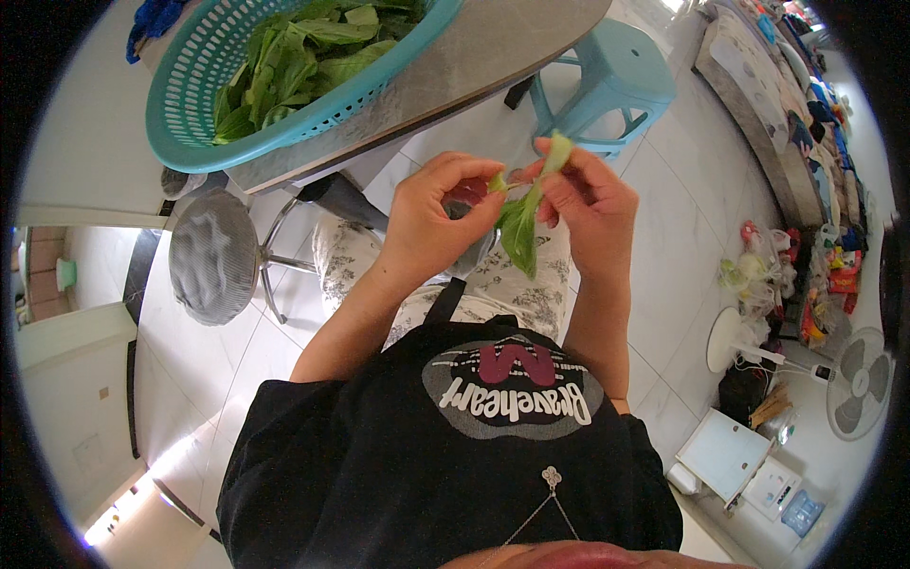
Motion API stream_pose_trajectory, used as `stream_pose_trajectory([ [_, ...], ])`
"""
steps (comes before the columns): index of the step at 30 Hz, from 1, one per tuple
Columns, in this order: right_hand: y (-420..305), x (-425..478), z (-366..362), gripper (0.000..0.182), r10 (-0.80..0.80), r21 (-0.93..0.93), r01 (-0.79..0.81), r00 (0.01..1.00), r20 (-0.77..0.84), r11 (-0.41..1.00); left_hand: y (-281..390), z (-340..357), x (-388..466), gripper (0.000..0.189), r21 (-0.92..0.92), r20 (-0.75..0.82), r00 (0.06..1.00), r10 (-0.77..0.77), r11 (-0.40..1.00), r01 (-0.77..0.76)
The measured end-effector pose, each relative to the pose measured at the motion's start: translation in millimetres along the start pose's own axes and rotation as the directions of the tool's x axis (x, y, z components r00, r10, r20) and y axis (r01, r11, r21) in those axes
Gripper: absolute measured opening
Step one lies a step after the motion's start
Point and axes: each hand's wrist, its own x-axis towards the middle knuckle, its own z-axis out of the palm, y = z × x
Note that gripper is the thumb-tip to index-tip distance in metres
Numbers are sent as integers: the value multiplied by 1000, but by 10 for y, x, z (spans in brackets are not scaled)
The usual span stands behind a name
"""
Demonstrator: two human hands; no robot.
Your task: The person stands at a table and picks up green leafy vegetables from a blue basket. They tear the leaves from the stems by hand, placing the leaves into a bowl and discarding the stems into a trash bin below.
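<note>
My right hand (593,213) grips a leafy green vegetable stalk (522,235), its leaf hanging down and its pale stem end sticking up past the fingers. Between the thumb and fingertips of my left hand (444,210) is a small pale-green piece (497,182). A thin strand runs from that piece towards the stalk. Both hands are raised over my lap, in front of patterned light trousers (522,299). Beyond them, a turquoise plastic basket (162,131) on the table holds a heap of green leaves (298,67).
The grey tabletop (490,50) ends just beyond my hands. A blue plastic stool (625,67) stands at its right end, a round cloth-covered stool (213,256) to my left. Plastic bags (757,274) and a fan (860,384) are far right.
</note>
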Motion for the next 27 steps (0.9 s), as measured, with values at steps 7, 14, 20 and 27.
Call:
stream_pose_trajectory([
  [7,66,72,-54,12,-203,138,264,915,-348,955,-99,-59,-28,25,13,-93,994,60,998,-59],
  [14,157,-68,176,14,38,-40,-35,997,65,999,-17,-86,-54,30,93,-68,985,160,984,-153],
  [20,106,-104,253,15,112,81,-122,986,120,989,2,-56,-125,31,36,-86,972,218,976,-216],
  [27,223,-174,314,13,227,165,-244,967,119,955,55,-64,-170,28,-314,-146,988,44,945,-89],
])
